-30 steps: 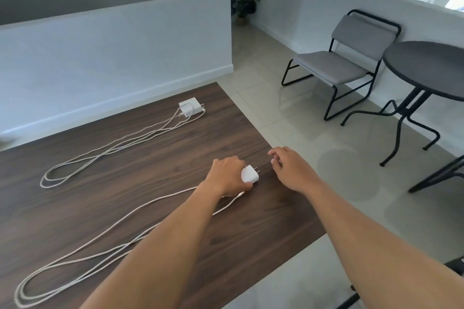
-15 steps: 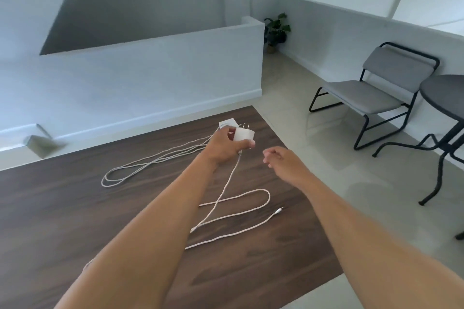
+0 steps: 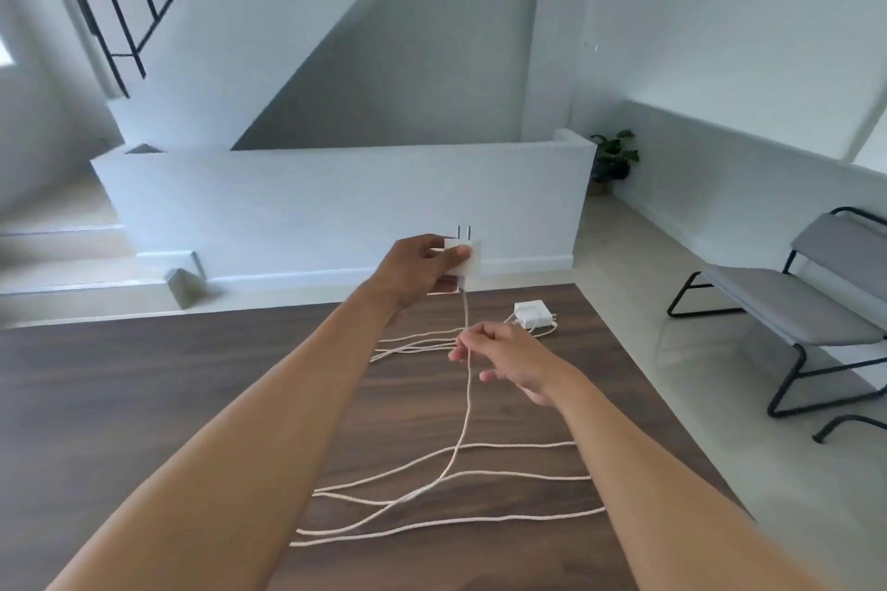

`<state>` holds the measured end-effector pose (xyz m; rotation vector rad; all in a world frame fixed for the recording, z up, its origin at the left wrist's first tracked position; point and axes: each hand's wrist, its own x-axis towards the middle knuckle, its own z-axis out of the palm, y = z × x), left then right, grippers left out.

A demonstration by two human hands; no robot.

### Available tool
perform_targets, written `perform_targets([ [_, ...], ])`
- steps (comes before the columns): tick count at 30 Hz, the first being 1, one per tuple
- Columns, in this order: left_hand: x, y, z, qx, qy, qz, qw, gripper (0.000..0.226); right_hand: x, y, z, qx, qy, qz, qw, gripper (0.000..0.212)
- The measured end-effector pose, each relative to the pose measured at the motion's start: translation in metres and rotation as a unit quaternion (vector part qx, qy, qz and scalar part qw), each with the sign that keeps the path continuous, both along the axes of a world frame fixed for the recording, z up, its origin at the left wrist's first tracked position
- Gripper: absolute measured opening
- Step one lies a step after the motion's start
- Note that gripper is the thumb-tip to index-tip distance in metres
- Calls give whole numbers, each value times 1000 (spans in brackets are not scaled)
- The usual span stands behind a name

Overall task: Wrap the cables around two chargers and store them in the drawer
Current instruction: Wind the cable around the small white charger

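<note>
- The left hand (image 3: 422, 271) is holding a white charger (image 3: 464, 262) up in the air, above the table's far edge, with the fingers closed around its body and the thumb lying across its near face.
- The charger's two prongs are pointing upward, and its cable (image 3: 466, 403) is hanging straight down from its underside.
- The right hand (image 3: 509, 360) is hovering just below the charger, over the far right part of the table (image 3: 144, 398); its fingers are loosely curled, and the fingertips are meeting the hanging cable in what looks like a light pinch, though the blur is making the exact grip hard to tell.
- Below the right hand, the cable is dropping on to the table and running in several long loose strands across the near right part, some of them reaching toward the right edge.
- The second charger (image 3: 532, 314) is lying flat near the far right corner, well apart from both hands.
- The second cable (image 3: 413, 343) is trailing leftward from that charger along the far side, passing behind the left forearm.
- A grey chair (image 3: 787, 302) is standing on the floor beyond the table's right edge.
- A potted plant (image 3: 614, 158) is sitting in the far corner of the room, beside a low white wall (image 3: 336, 206).
</note>
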<state>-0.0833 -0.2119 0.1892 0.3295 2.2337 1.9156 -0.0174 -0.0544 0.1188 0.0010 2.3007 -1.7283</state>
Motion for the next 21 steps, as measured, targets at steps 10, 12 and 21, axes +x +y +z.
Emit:
perform_targets([
  [10,16,-91,46,-84,68,-44,993,38,-23,-32,40,134,135,-27,981,24],
  [12,19,-104,47,-118,69,-73,988,37,-28,-32,63,173,164,-24,971,23],
  [21,22,-118,48,-183,94,-98,974,34,-39,-58,148,306,274,4,912,22],
])
